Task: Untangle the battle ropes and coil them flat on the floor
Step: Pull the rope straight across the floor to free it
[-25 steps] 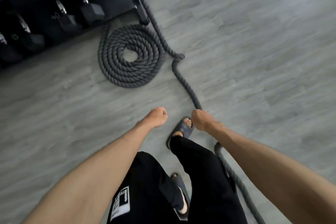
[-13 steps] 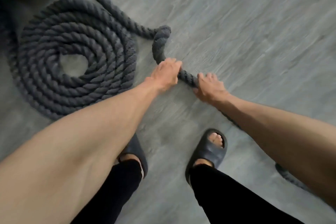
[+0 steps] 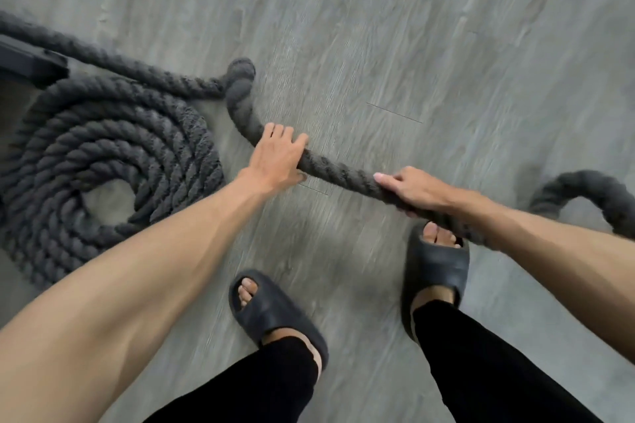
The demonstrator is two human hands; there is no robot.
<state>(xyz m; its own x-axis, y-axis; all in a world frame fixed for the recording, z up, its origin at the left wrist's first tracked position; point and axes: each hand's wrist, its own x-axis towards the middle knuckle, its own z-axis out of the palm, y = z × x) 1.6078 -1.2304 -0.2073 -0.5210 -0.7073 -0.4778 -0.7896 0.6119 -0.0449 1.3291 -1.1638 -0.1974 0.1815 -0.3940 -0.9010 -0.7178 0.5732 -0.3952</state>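
Battle rope (image 3: pixel 340 172) is being gripped by both hands on the grey floor (image 3: pixel 446 45). Toward the left of the floor, a flat coil (image 3: pixel 103 154) is lying finished, just beside the dark rack foot (image 3: pixel 31 62). From there a strand is being led rightward to a tight kink (image 3: pixel 240 79), where the rope is doubling back on itself.

Just below the kink the rope is being held by the left hand (image 3: pixel 275 158), its fingers curled over the top. Further right, it is being clasped by the right hand (image 3: pixel 415 192), fingers wrapped round and thumb laid along the strand.

Half a second ago the hands were being kept close together; now they are being drawn well apart, and the stretch between them is being pulled straight. Near the right of the floor, a loop (image 3: pixel 591 192) is being thrown up, with the rope passing above the right sandal (image 3: pixel 436 268).

Slack is probably being gathered so the kink can be worked out; the second coil is not yet being started.
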